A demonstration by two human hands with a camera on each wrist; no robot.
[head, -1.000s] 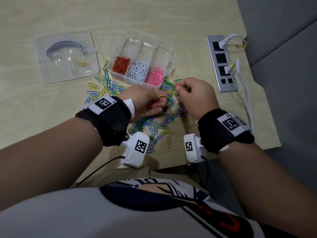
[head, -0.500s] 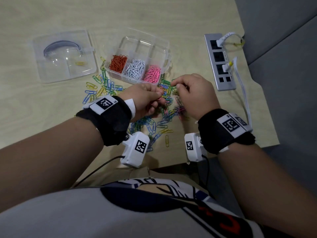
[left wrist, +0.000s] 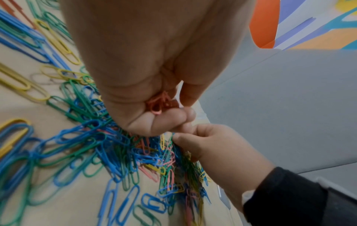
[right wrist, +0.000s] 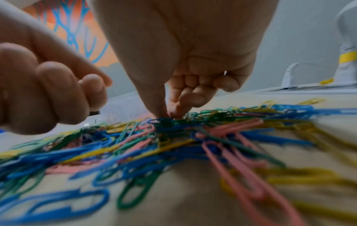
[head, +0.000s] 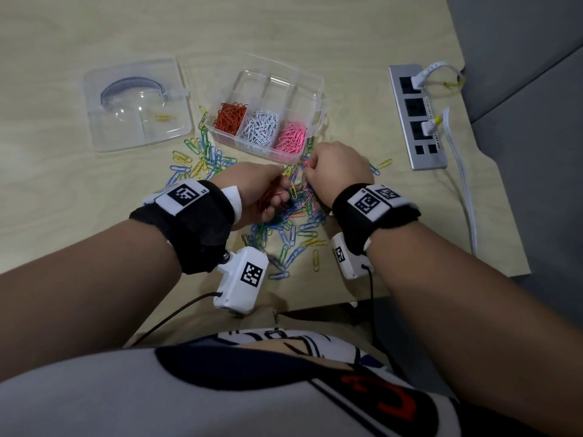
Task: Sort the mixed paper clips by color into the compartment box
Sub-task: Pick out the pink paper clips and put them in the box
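Left hand [left wrist: 146,85] curled round a bunch of pink clips [left wrist: 159,104]; right hand [head: 337,170] grip pinching into the mixed clip pile [head: 284,228] on the worktop [head: 63,190], near the compartment box [head: 315,86]. Clips light, slick, springy, likely snag; take one by its loop end
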